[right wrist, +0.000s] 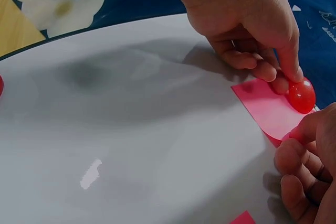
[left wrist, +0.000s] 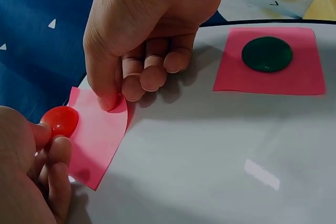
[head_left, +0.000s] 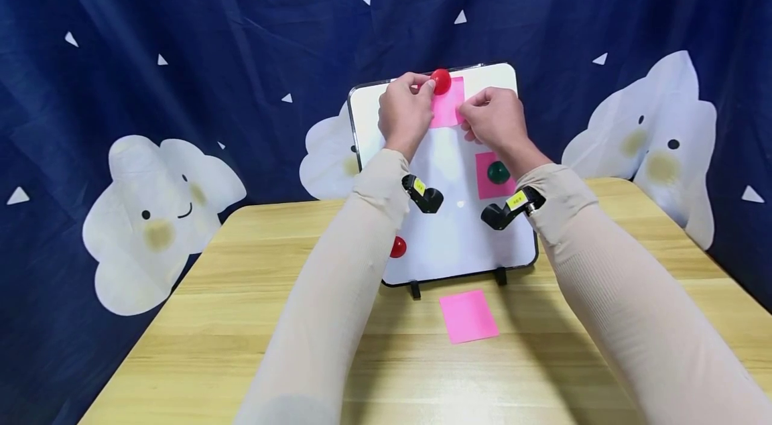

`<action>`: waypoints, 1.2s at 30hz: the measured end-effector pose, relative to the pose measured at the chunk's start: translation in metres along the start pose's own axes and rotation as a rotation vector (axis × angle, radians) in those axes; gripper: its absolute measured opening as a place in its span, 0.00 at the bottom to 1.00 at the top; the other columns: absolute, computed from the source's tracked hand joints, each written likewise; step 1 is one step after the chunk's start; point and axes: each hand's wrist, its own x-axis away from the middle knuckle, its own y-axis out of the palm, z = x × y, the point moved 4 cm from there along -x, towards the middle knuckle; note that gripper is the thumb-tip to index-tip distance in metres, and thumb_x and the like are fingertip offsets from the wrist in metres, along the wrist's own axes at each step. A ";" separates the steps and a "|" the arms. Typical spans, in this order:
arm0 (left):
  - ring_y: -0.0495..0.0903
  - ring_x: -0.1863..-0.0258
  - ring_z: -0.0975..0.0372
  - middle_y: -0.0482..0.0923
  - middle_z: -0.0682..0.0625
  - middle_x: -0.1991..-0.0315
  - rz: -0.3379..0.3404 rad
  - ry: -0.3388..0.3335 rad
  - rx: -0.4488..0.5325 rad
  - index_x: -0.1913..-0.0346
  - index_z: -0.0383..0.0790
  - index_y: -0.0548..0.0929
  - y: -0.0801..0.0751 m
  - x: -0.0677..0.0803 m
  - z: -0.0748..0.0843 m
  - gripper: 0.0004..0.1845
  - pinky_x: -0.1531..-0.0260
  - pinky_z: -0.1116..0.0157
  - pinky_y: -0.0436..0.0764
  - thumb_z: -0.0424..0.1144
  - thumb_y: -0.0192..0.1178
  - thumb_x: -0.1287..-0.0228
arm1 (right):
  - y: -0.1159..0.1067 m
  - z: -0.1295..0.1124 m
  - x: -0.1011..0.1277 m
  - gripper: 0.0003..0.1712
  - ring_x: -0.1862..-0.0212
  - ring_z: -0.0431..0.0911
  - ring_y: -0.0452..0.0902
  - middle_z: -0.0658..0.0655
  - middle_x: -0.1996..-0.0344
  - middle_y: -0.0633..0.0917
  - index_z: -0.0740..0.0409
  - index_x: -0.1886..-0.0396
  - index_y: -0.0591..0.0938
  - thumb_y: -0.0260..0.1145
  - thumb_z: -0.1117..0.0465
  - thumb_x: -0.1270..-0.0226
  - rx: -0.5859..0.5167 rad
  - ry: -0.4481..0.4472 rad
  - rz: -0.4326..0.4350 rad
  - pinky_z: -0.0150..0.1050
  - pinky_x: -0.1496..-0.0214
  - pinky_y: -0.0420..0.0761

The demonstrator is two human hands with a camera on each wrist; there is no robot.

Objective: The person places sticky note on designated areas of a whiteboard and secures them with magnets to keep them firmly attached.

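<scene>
Fingers (left wrist: 153,78) at whiteboard (head_left: 446,230), blue curtain (head_left: 410,16) behind

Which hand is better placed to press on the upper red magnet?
Likely the left hand: it pinches that red magnet over the pink note, whose edge the right hand holds.

We see glossy red plastic disc (head_left: 442,82), matt paper note (head_left: 449,108) at 12 o'clock on smooth, shiny wht bd (head_left: 446,234); glossy green disc (head_left: 498,172) at 3; wood-grain tbl (head_left: 241,318) at 6; creased cloth bkdrop (head_left: 241,23).
</scene>
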 end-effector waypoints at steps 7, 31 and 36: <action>0.80 0.62 0.65 0.85 0.58 0.63 0.031 -0.027 -0.067 0.54 0.56 0.89 -0.003 -0.002 -0.001 0.10 0.64 0.63 0.75 0.52 0.62 0.30 | 0.001 -0.001 -0.001 0.15 0.69 0.47 0.84 0.59 0.64 0.85 0.58 0.52 0.82 0.60 0.53 0.28 0.018 -0.001 -0.002 0.35 0.64 0.83; 0.81 0.76 0.66 0.83 0.59 0.74 0.015 -0.014 0.061 0.60 0.51 0.86 -0.015 0.005 -0.024 0.10 0.71 0.65 0.73 0.51 0.62 0.30 | 0.001 0.002 -0.002 0.19 0.68 0.47 0.83 0.58 0.64 0.85 0.57 0.52 0.82 0.64 0.47 0.29 0.033 0.002 -0.023 0.36 0.63 0.81; 0.81 0.80 0.66 0.83 0.58 0.75 -0.006 0.007 0.112 0.60 0.48 0.86 -0.017 0.010 -0.032 0.09 0.73 0.68 0.74 0.49 0.63 0.30 | -0.002 0.005 -0.004 0.19 0.67 0.47 0.83 0.58 0.64 0.84 0.57 0.52 0.81 0.64 0.46 0.29 0.032 0.009 -0.028 0.35 0.62 0.81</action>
